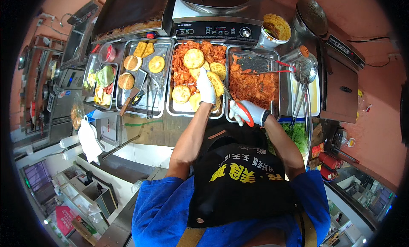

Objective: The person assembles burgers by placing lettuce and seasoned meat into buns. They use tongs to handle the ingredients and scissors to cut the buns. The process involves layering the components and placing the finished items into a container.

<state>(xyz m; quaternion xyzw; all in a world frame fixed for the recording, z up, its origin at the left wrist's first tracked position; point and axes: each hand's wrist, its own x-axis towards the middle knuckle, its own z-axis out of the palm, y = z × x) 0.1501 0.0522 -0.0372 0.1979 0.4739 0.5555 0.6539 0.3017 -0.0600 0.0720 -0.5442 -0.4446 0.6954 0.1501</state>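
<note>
My left hand (206,87), in a white glove, grips a round yellow flatbread (215,83) over a steel tray (171,111). That tray holds red-sauced meat pieces (181,60) and several more flatbreads, one of them (194,58) at the top. My right hand (246,113), also gloved, is closed around the red handles of scissors (244,112); their blades point up and left, close to the flatbread. Whether the blades touch it I cannot tell. Just right, another steel tray (279,97) contains more red-sauced meat (252,90), with red-handled tongs (281,66) resting across it.
Left, a tray (166,44) bears buns (126,81), a scraper (130,98) and tongs. Farther left is a small tray with lettuce (104,76). An induction cooker (217,30) and griddle (127,15) stand behind; a sauce bucket (271,39), strainer (306,68) and lettuce container (297,136) stand right.
</note>
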